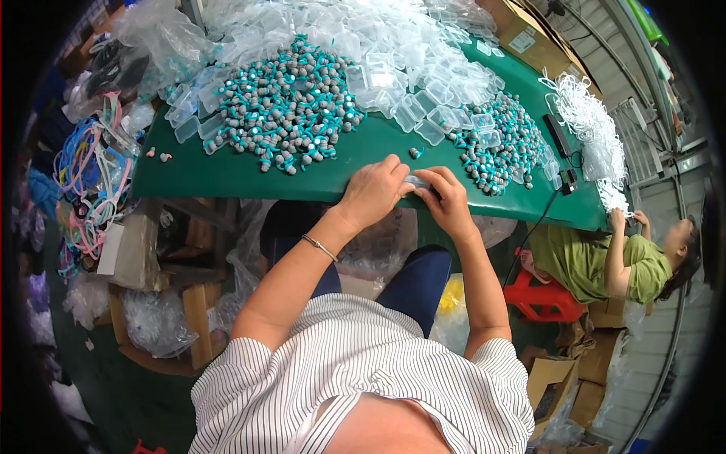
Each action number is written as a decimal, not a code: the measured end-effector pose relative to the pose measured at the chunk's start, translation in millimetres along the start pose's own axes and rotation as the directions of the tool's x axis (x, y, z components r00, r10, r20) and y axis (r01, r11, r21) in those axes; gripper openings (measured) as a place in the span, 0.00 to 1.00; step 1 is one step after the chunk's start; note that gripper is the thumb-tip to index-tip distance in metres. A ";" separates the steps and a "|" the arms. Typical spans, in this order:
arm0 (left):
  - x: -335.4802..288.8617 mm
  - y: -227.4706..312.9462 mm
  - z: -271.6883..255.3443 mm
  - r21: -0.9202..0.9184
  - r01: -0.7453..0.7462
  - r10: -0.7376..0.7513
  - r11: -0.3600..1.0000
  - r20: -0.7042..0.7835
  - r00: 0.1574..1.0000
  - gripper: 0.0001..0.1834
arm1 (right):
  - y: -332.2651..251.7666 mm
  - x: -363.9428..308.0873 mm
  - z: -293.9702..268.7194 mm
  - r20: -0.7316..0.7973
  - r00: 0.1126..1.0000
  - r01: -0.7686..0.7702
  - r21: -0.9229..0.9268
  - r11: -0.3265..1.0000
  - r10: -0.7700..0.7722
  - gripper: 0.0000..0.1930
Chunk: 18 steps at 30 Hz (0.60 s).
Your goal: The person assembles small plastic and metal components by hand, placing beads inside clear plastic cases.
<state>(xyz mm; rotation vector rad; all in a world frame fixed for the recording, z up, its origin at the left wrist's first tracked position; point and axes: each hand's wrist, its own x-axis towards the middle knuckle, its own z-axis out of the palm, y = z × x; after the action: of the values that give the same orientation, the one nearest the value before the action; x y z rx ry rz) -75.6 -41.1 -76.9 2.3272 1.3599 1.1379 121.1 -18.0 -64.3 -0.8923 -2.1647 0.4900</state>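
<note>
While both hands meet at the near edge of the green table (227,178), the left hand (373,191) and right hand (446,200) pinch a small clear plastic case (417,181) between them. Bare green cloth stretches to the left of them. Farther back lie a heap of teal earplugs (291,106) and a pile of empty cases (393,53), well apart from the hands
</note>
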 end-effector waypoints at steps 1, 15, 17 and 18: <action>-0.5 -1.6 0.5 0.003 -0.001 0.001 1.000 -0.001 1.000 0.13 | 0.1 1.4 1.8 -0.002 1.000 0.002 0.001 1.000 -0.002 0.16; -44.3 28.8 5.1 0.057 -0.130 0.130 0.990 0.000 0.991 0.11 | 62.6 48.6 3.2 -0.172 0.984 -0.052 -0.562 0.825 -0.055 0.04; -52.5 32.1 7.8 0.059 -0.121 0.118 0.991 0.047 0.992 0.11 | 58.6 50.9 3.6 -0.184 0.982 -0.063 -0.544 0.837 -0.046 0.03; -53.6 29.7 6.4 0.064 -0.114 0.111 0.991 0.044 0.993 0.11 | 56.7 51.3 3.2 -0.201 0.979 -0.083 -0.532 0.843 -0.031 0.03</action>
<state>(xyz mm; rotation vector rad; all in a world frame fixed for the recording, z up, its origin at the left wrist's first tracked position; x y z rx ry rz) -66.5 -99.9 -93.1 2.4887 1.2863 1.0849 118.7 57.9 -74.3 -1.2123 -2.1277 -0.2195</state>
